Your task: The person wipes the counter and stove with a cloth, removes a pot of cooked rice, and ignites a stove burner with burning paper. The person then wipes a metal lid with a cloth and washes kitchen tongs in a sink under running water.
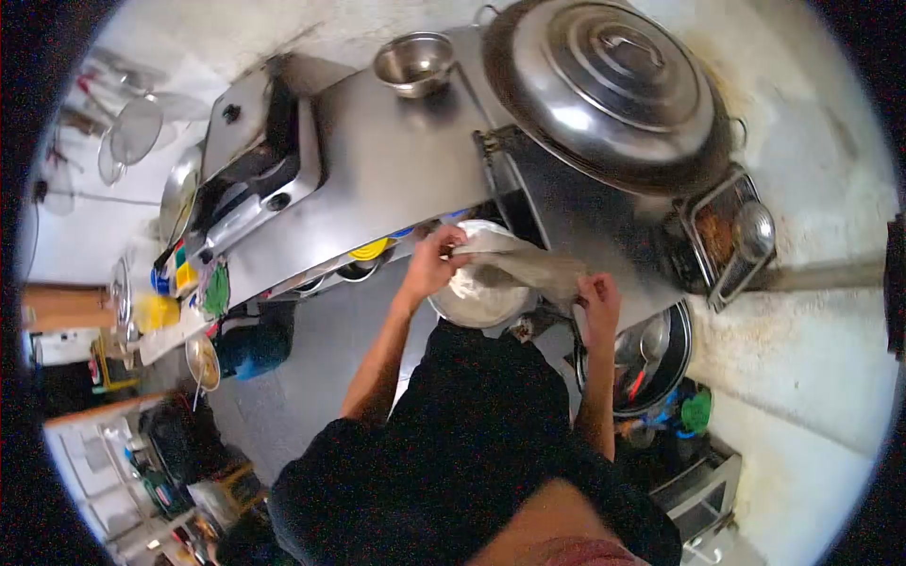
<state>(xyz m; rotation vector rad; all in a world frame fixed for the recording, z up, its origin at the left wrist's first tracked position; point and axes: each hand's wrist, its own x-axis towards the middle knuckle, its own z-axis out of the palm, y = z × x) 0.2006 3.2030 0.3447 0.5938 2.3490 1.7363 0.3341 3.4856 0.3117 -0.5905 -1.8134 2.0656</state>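
Note:
A limp, greyish-beige cloth-like sheet is stretched between my two hands, blurred along its middle. My left hand pinches its left end, fingers closed, over the rim of a round white tub. Pale, whitish contents show inside the tub, and the sheet crosses over its upper right part. At the other end, my right hand grips the sheet's right corner with bent fingers, near the counter edge. What exactly the sheet is I cannot tell.
A large wok with a domed lid sits at the back right. On the steel counter stand a metal bowl and a portable stove. A tray with a ladle is at right; a dark basin sits below.

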